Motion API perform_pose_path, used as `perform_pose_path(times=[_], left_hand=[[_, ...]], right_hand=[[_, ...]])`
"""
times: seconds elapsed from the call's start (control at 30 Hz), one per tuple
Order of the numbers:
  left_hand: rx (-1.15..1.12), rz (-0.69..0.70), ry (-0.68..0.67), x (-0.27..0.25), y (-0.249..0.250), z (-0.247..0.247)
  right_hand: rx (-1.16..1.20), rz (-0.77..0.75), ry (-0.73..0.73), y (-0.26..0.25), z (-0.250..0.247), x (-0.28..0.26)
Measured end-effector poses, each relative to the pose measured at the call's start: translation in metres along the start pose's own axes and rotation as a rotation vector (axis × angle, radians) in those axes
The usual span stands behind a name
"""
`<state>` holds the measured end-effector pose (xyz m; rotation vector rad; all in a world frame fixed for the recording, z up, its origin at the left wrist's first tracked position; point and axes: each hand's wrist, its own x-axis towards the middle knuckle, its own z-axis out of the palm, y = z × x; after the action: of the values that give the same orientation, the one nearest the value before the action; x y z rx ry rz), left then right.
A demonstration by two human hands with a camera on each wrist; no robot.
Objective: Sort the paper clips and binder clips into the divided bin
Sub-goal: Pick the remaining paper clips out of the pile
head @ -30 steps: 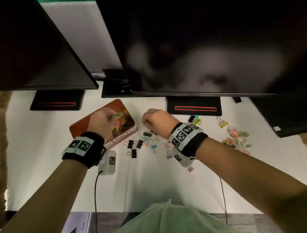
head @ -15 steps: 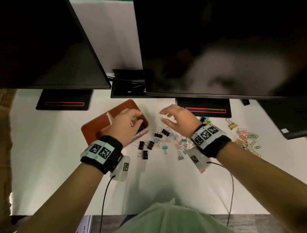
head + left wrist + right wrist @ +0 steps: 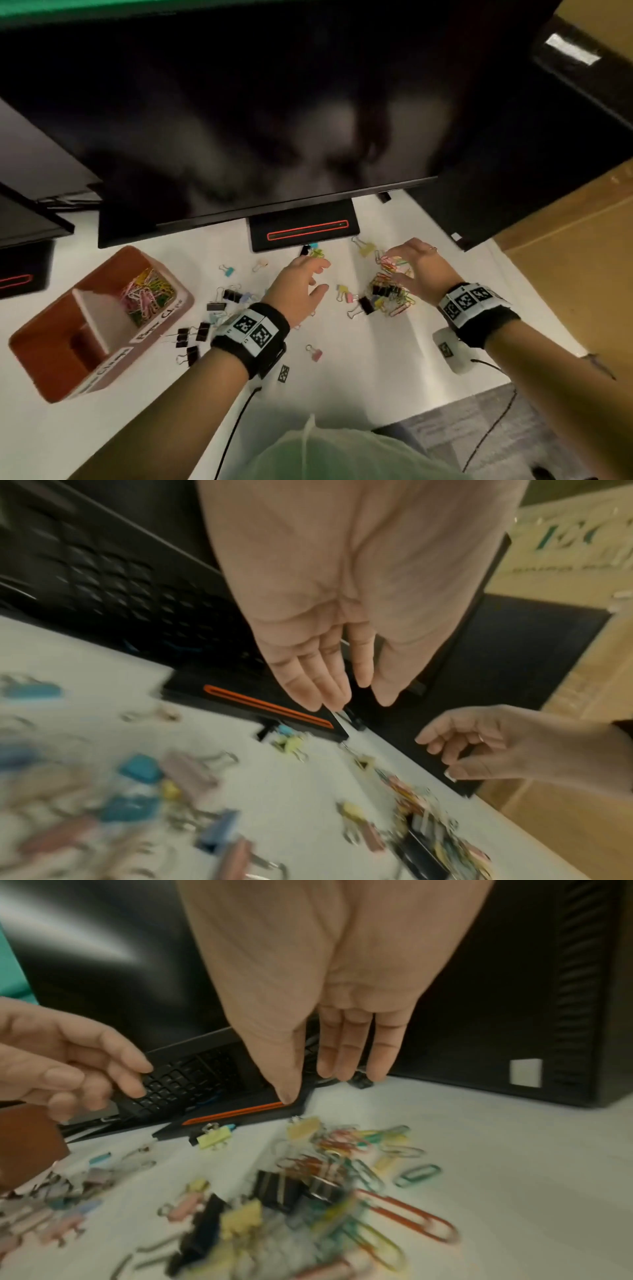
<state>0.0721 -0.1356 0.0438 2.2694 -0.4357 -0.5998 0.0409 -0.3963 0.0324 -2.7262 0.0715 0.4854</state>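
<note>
The brown divided bin [image 3: 102,370] stands at the left of the white desk, with coloured paper clips [image 3: 147,296] in its far compartment. A mixed pile of paper clips and binder clips [image 3: 390,298] [image 3: 335,1172] lies right of centre. My right hand [image 3: 394,265] [image 3: 322,1083] hovers just over that pile, fingers straight, holding nothing. Just left of the pile, my left hand [image 3: 323,278] [image 3: 346,696] is spread open and empty above the desk. Loose black binder clips [image 3: 191,339] lie beside the bin, and a pink binder clip [image 3: 315,353] lies nearer me.
A large dark monitor [image 3: 274,120] overhangs the far side of the desk; its black base with a red line [image 3: 305,229] sits behind the clips. A black computer tower [image 3: 531,988] stands at the right. Cardboard [image 3: 582,274] borders the desk's right edge.
My left hand has left the bin and moved right toward the clips, now open. The right hand has moved right to the mixed pile. The view has swung right.
</note>
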Motion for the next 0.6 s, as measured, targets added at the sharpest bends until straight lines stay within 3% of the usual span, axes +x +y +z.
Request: perform_pose_path(times=[0.17, 0.33, 0.6], left_hand=[[0.101, -0.008, -0.141, 0.038, 0.034, 0.066], [0.215, -0.053, -0.222, 0.061, 0.057, 0.11], [0.077, -0.069, -0.036, 0.07, 0.054, 0.122]], right_hand=[[0.043, 0.011, -0.157, 0.046, 0.006, -0.007], [0.06, -0.101, -0.229, 0.066, 0.024, -0.003], [0.159, -0.221, -0.181, 0.083, 0.026, 0.008]])
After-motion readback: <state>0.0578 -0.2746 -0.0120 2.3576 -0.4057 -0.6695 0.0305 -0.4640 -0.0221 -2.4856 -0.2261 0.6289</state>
